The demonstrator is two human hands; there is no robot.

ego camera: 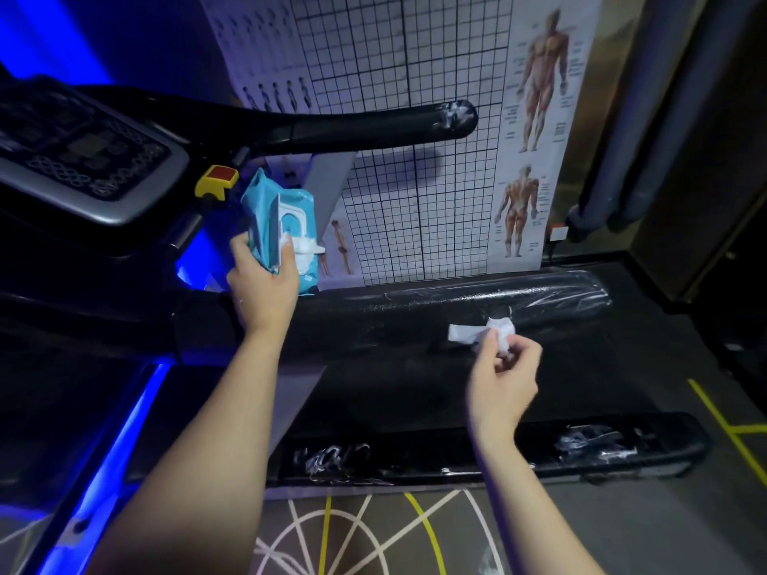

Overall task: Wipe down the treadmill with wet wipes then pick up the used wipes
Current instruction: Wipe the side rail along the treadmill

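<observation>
My left hand point(261, 280) grips a blue pack of wet wipes point(279, 226) just right of the treadmill console point(83, 159). The pack's lid is flipped open and a white wipe sticks out of the opening. My right hand point(502, 371) pinches a crumpled white wipe point(481, 330) above a black roll wrapped in plastic. The treadmill's black handrail point(373, 126) runs across the upper middle, with a yellow and red safety key point(218, 180) by the console.
A gridded wall chart point(398, 76) and a muscle anatomy poster point(535, 118) hang behind. Two long black plastic-wrapped rolls point(539, 292) lie on the floor beside the treadmill. Blue light strips glow at the left. The patterned floor point(373, 533) carries yellow lines.
</observation>
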